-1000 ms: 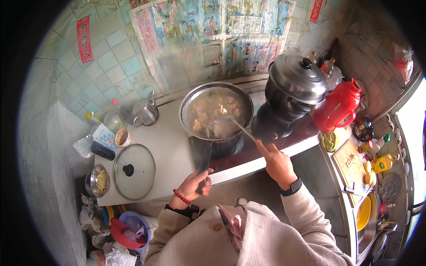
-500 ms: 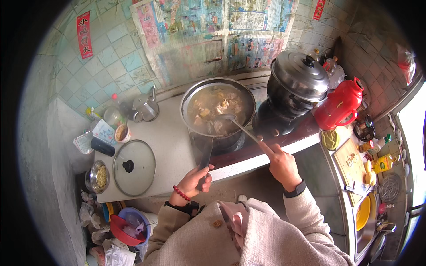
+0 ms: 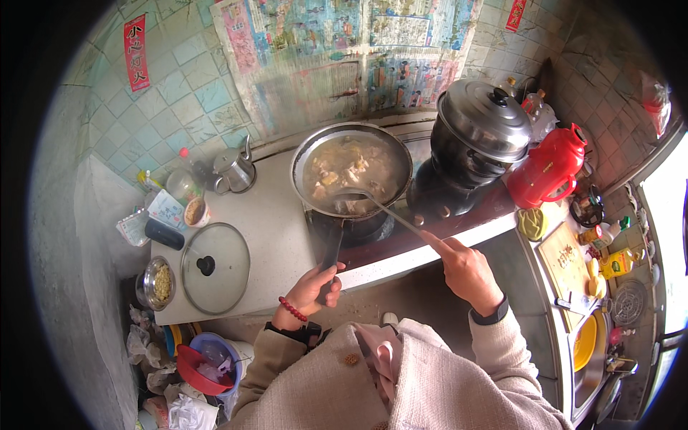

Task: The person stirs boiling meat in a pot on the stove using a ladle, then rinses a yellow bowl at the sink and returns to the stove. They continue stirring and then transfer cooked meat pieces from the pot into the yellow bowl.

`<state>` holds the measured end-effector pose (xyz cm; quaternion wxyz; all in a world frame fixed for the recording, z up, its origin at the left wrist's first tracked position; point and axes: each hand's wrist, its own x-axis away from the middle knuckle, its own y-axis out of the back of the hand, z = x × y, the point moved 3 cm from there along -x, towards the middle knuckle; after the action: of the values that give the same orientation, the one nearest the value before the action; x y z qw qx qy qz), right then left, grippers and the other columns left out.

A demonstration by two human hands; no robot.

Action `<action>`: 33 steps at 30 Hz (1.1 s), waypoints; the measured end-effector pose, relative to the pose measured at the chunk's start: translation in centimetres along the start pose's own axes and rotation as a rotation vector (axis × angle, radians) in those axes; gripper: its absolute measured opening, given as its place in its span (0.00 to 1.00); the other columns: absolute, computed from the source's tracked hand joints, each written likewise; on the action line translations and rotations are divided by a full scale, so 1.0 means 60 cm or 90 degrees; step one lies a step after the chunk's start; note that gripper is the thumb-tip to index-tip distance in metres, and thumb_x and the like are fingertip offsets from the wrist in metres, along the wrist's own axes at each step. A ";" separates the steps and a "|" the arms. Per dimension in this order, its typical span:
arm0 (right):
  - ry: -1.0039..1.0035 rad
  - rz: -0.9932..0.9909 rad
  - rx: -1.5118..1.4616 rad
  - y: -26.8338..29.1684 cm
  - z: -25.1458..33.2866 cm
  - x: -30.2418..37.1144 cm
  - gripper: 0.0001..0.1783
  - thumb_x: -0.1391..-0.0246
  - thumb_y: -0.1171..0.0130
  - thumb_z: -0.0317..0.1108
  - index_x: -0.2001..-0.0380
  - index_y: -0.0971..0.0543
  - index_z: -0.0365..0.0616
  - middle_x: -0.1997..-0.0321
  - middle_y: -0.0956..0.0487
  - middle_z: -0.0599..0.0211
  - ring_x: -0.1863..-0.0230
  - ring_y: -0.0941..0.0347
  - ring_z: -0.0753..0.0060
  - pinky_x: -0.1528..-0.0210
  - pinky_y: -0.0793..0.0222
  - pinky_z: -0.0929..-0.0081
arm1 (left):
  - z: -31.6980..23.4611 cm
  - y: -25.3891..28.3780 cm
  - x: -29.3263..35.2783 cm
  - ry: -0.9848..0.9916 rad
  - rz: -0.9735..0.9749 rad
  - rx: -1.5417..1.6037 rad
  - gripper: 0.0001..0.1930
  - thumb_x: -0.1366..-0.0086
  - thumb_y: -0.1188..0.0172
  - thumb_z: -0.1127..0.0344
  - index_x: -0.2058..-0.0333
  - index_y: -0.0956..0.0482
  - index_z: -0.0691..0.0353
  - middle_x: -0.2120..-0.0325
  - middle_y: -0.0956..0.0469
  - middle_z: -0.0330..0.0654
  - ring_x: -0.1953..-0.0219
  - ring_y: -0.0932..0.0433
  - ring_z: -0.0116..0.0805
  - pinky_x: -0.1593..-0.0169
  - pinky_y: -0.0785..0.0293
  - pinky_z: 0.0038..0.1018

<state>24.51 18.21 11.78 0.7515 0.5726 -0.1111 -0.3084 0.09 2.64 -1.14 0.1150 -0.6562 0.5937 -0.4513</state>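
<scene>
A dark wok (image 3: 296,169) sits on the stove in front of me, filled with cloudy broth and pieces of meat (image 3: 351,166). My left hand (image 3: 312,290) is wrapped round its black handle (image 3: 332,247). My right hand (image 3: 467,271) grips the long metal handle of a ladle (image 3: 398,218), forefinger stretched along it. The ladle's bowl lies in the broth near the wok's front rim, partly sunk. To the left, a glass lid (image 3: 228,276) with a black knob rests flat on the white counter (image 3: 283,236).
Right of the wok stands a lidded steel pot (image 3: 481,132), with a red thermos (image 3: 547,166) beside it. A steel kettle (image 3: 233,170) and a bowl of chopped food (image 3: 159,282) are at the left. A cutting board (image 3: 561,259) lies far right.
My right hand has moved right and slightly down with the ladle, whose bowl has shifted left and toward the wok's near rim. My left hand keeps its hold on the wok handle.
</scene>
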 end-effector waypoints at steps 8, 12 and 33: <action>0.008 0.047 -0.044 -0.014 0.015 0.003 0.38 0.60 0.51 0.17 0.41 0.33 0.53 0.67 0.24 0.58 0.68 0.25 0.50 0.67 0.28 0.60 | 0.001 0.001 -0.001 -0.002 -0.002 0.003 0.13 0.32 0.49 0.58 0.53 0.35 0.56 0.77 0.31 0.35 0.80 0.35 0.24 0.75 0.41 0.22; -0.006 0.066 -0.016 -0.024 0.013 0.002 0.36 0.59 0.52 0.18 0.41 0.33 0.53 0.68 0.24 0.58 0.70 0.25 0.50 0.68 0.28 0.60 | 0.002 0.001 -0.002 -0.005 -0.003 0.000 0.13 0.31 0.50 0.58 0.52 0.35 0.56 0.77 0.31 0.35 0.80 0.36 0.23 0.75 0.40 0.22; -0.021 -0.034 0.256 -0.121 -0.014 -0.082 0.24 0.48 0.50 0.31 0.46 0.31 0.61 0.69 0.27 0.63 0.73 0.22 0.61 0.76 0.25 0.67 | 0.003 0.001 -0.001 -0.005 0.003 0.001 0.15 0.32 0.49 0.57 0.52 0.35 0.56 0.76 0.31 0.35 0.79 0.36 0.23 0.74 0.39 0.22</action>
<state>18.67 20.67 5.66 0.6115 0.7087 -0.1675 -0.3094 0.17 2.63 -1.32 0.1187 -0.6567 0.5945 -0.4487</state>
